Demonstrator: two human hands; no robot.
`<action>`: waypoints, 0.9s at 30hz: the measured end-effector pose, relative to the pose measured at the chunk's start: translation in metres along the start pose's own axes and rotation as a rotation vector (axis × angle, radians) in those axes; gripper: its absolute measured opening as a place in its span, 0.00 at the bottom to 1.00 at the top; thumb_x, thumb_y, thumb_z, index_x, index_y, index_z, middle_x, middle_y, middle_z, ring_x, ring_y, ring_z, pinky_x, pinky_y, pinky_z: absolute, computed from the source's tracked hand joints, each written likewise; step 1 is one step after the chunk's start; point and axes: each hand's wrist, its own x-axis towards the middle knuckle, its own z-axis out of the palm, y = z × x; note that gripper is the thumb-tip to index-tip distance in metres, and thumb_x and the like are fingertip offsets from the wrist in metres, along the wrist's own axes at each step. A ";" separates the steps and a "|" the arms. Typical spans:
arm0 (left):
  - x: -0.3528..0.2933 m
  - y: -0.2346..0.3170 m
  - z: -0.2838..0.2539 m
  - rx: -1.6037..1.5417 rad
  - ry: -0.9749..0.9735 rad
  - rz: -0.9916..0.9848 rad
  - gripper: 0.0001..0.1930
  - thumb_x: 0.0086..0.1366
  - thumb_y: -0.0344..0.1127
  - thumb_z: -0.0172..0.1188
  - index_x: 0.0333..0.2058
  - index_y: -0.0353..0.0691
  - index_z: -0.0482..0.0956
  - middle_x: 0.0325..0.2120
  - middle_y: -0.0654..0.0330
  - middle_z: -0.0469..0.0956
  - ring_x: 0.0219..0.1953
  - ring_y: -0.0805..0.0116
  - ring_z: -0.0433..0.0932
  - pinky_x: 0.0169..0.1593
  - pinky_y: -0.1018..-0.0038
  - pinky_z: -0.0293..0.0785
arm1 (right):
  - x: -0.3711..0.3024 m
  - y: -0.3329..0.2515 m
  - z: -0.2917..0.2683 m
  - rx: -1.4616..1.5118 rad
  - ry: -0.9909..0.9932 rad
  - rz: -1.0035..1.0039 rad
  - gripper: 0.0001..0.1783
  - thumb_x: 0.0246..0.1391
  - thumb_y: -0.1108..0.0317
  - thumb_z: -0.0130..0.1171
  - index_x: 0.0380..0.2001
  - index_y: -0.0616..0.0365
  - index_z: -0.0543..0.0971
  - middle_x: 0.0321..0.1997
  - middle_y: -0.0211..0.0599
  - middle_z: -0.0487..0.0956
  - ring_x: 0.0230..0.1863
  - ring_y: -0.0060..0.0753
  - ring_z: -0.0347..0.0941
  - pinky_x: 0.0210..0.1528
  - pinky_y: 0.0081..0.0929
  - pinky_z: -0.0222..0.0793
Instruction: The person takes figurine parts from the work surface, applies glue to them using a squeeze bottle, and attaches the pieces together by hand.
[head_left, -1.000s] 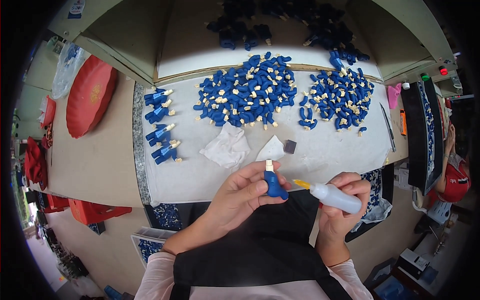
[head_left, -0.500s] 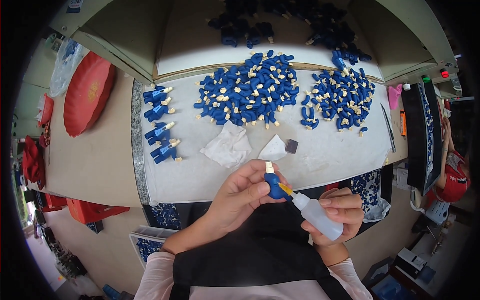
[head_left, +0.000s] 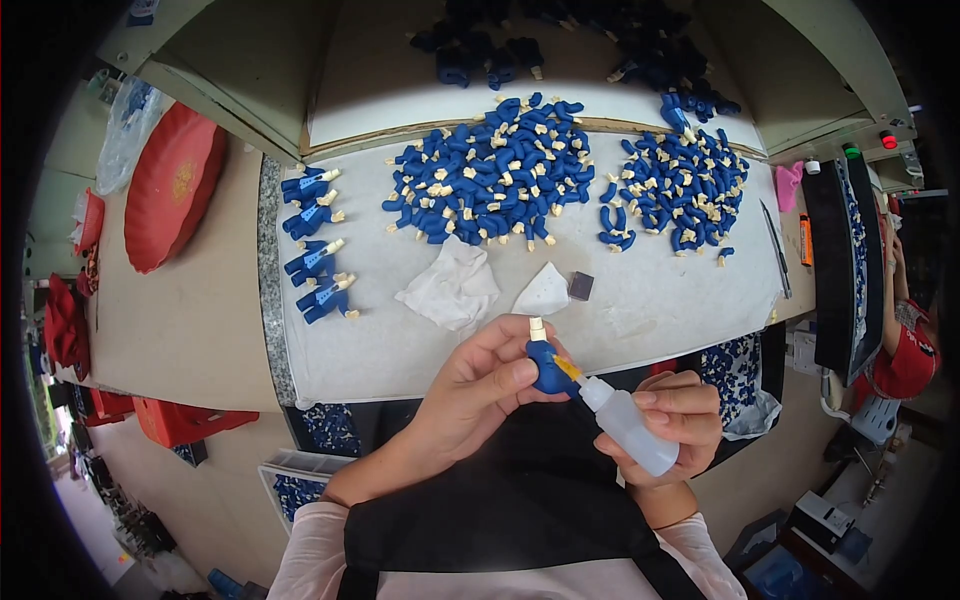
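Note:
My left hand (head_left: 478,375) is closed round a blue figurine body (head_left: 549,372) with a cream peg standing up at its top. In my right hand (head_left: 682,418) is a white squeeze bottle (head_left: 630,430), tilted, its amber nozzle (head_left: 567,367) touching or very close to the blue piece's right side. Beyond my hands, small blue arm pieces with cream hands lie in a large pile (head_left: 490,175) and a smaller pile (head_left: 685,190). Several blue figurine bodies (head_left: 318,260) stand in a column at the mat's left edge.
A crumpled white cloth (head_left: 450,287), a white scrap (head_left: 543,291) and a dark square block (head_left: 580,286) lie on the white mat. A black pen-like tool (head_left: 776,250) rests at the right. A red scalloped tray (head_left: 175,185) stands left. Another person in red (head_left: 905,350) works at the far right.
The bottle and my right hand have shifted slightly left and up, with the nozzle still at the blue body. My left hand keeps its hold; the whole view has moved a little.

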 end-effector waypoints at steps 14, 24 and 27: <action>0.001 0.003 0.002 0.066 0.113 0.040 0.16 0.56 0.35 0.54 0.41 0.39 0.64 0.35 0.55 0.69 0.41 0.60 0.71 0.41 0.74 0.70 | -0.001 0.000 0.001 -0.038 -0.040 -0.058 0.24 0.31 0.67 0.68 0.33 0.54 0.67 0.31 0.36 0.67 0.25 0.27 0.65 0.23 0.17 0.64; 0.001 0.002 0.002 0.152 0.129 0.113 0.14 0.56 0.35 0.53 0.41 0.39 0.64 0.35 0.56 0.69 0.44 0.62 0.69 0.47 0.69 0.65 | -0.002 -0.002 0.001 0.009 -0.008 -0.052 0.27 0.23 0.72 0.72 0.31 0.57 0.69 0.33 0.37 0.72 0.27 0.31 0.68 0.23 0.21 0.68; 0.001 0.001 -0.001 0.129 0.100 0.152 0.13 0.58 0.31 0.50 0.43 0.39 0.65 0.37 0.57 0.70 0.42 0.71 0.68 0.48 0.76 0.62 | -0.002 -0.002 0.001 0.009 -0.020 -0.036 0.26 0.23 0.72 0.72 0.30 0.57 0.69 0.33 0.37 0.72 0.26 0.30 0.68 0.23 0.21 0.67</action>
